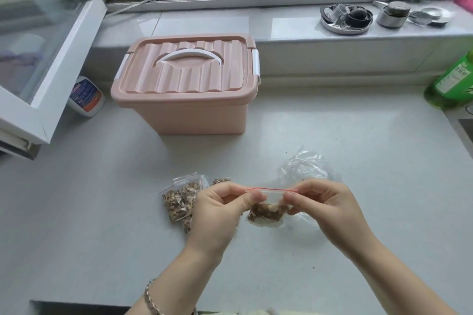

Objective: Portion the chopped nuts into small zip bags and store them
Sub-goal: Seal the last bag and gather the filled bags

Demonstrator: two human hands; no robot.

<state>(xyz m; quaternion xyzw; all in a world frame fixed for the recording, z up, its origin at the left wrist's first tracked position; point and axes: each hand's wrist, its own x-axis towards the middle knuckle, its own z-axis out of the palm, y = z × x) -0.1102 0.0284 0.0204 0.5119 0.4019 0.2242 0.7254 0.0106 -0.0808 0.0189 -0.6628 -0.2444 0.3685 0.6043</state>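
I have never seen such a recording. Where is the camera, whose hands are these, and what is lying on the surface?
There is no machine here. A person wears one camera on the head, so the picture looks forward and down at their own two hands. The left hand and the right hand each pinch one end of the red-striped top of a small zip bag that holds chopped nuts. On the grey counter lie filled bags beside the left hand, a crumpled clear bag behind the right hand, and, farther back, a pink box with its lid on.
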